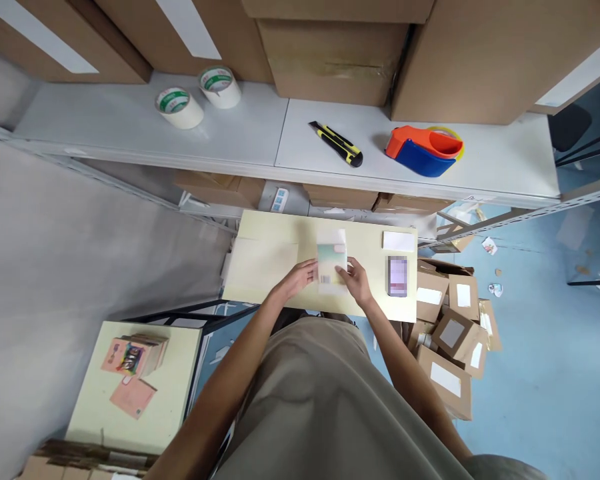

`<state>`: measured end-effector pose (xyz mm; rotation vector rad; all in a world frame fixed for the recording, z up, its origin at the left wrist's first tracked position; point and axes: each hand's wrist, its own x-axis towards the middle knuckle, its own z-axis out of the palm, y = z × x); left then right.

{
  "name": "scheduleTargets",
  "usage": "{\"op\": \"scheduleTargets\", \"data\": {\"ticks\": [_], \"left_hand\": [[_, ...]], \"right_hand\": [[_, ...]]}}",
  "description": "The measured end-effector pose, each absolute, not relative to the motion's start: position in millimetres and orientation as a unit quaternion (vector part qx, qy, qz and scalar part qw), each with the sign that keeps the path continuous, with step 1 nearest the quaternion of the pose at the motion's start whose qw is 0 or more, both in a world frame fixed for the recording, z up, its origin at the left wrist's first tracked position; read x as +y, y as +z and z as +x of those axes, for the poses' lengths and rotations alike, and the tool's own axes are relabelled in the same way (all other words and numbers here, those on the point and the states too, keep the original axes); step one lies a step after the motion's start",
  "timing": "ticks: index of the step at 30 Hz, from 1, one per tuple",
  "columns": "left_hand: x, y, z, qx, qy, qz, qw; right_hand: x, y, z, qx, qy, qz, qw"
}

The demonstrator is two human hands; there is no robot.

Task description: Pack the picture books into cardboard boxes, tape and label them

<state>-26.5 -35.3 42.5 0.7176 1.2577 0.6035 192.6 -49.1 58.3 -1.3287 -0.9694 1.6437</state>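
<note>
A small pale green and yellow booklet (332,261) with a barcode is in front of me above the table (365,303). Whitish, see-through material extends past its top and bottom ends, like a clear sleeve. My right hand (356,281) grips its right edge, thumb on the front and fingers partly hidden behind. At the left edge, the fingers of my left hand (299,279) close against the booklet. A phone (397,276) with a blurred screen lies right of my right hand, and a white stack of paper (399,241) lies beyond it.
Above the table, a grey shelf (260,143) carries tape rolls (180,110), a box cutter (336,143), an orange-blue tape dispenser (424,152) and large cartons (335,63). Pink booklets (135,357) lie on a side table (173,400). Cardboard boxes (447,380) are piled on the right floor.
</note>
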Motion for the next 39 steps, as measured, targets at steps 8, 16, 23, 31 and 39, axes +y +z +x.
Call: {"op": "scheduleTargets", "data": {"ticks": [8,16,23,31,39], "left_hand": [[-44.4,114.6,-46.6,0.491,0.354,0.275,0.747],[-48.6,114.1,-95.8,0.610,0.333,0.433,0.574],[-61.1,101.1,-110.7,0.640,0.176,0.627,0.408],[-69.7,88.7,-155.0,0.551,0.293,0.539,0.566],[-63.4,106.1,-246.2,0.557,0.424,0.315,0.641]], "right_hand": [[-56.5,131.7,159.2,-0.341,0.670,-0.482,0.450],[-59.9,111.4,99.4,-0.416,0.502,-0.628,0.425],[-61.8,110.0,22.9,-0.512,0.529,-0.593,0.325],[-44.4,104.3,4.6,-0.550,0.463,-0.619,0.315],[-40.4,130.1,-5.8,-0.400,0.671,-0.507,0.364]]}}
